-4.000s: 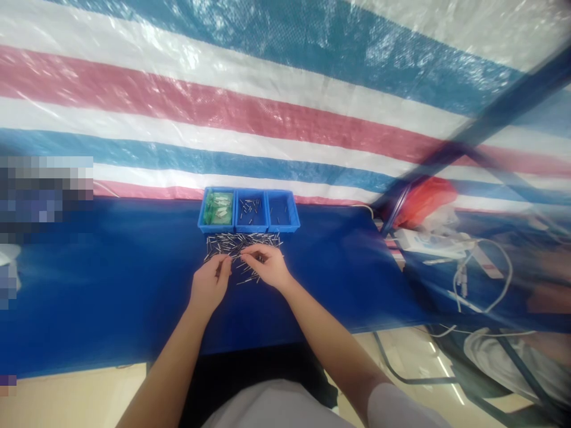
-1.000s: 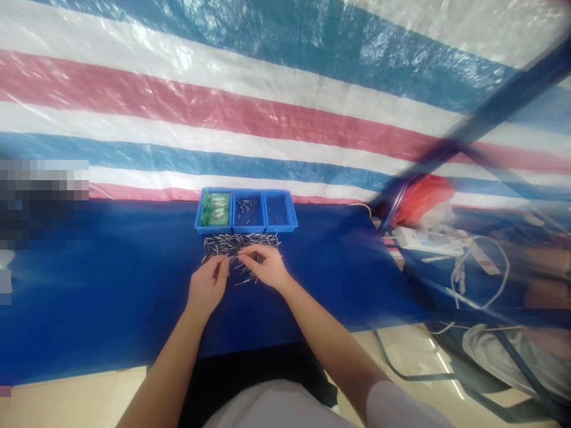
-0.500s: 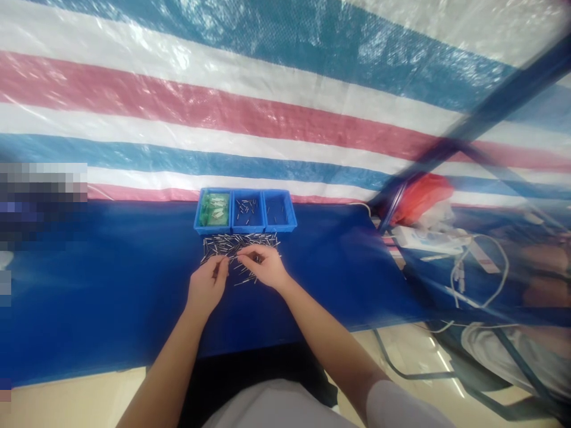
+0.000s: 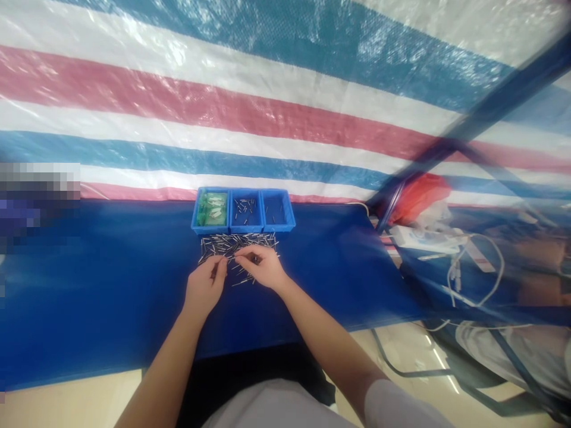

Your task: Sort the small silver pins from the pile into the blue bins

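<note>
Well, there looks to be lots of work left, since a big pile (image 4: 223,242) of thin metal pins lies loose on the blue bench (image 4: 111,267), just in front of three blue bins. The left hand (image 4: 225,260) pinches a small pin (image 4: 231,257) between thumb and finger, and the right hand (image 4: 237,254) seems to pinch its other end, so the pin sits between the two hands, over the near side of the pile. It is too small to tell if it is one piece or two. The bins stand side by side, touching. In the left bin (image 4: 193,221) is a green bag (image 4: 204,209) with some pale bits (image 4: 216,213) that I cannot name. The middle bin (image 4: 246,229) has a small bunch of short pins, lying every which way. The right bin (image 4: 279,227) has just a few thin ones. So only a little seems done, next to what is left in the pile.
</note>
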`<state>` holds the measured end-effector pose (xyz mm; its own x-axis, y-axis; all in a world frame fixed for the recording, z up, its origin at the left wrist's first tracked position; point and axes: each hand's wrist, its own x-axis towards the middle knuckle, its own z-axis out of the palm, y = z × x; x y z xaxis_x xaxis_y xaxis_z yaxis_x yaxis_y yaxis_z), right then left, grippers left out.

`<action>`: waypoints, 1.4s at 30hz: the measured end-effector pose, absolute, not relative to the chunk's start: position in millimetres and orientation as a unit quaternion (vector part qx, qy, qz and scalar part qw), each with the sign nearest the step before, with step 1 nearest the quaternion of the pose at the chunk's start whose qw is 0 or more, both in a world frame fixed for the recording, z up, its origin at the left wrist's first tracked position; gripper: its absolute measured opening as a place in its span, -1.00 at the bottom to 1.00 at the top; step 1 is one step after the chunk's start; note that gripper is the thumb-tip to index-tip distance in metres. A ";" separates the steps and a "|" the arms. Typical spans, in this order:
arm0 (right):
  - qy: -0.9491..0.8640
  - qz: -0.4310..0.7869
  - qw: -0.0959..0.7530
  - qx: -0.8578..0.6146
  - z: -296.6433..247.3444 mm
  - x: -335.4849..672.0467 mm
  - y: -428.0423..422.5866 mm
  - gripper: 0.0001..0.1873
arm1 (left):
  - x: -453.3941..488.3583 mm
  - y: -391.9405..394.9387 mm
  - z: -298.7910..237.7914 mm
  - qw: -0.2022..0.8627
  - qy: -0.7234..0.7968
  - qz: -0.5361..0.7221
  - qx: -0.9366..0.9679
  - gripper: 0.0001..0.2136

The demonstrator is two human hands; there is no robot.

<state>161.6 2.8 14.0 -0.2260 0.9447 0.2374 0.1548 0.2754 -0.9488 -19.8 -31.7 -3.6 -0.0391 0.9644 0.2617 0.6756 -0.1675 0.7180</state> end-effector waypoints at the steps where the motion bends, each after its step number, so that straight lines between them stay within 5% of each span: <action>1: -0.655 0.430 0.458 -0.419 14.0 161.6 2.7 -0.82 | -19.9 -31.6 -4.0 0.193 0.616 0.375 0.665 -0.76; 42: -0.671 0.412 0.459 -0.412 11.0 162.0 3.2 -0.84 | -20.8 -31.9 -8.2 0.188 0.610 0.379 0.671 -0.77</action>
<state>162.0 3.2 11.0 -0.2395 0.9306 0.2768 0.1743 0.3217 -0.9307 -20.8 -31.9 -8.2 -0.0303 0.9598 0.2789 0.6756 -0.1860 0.7134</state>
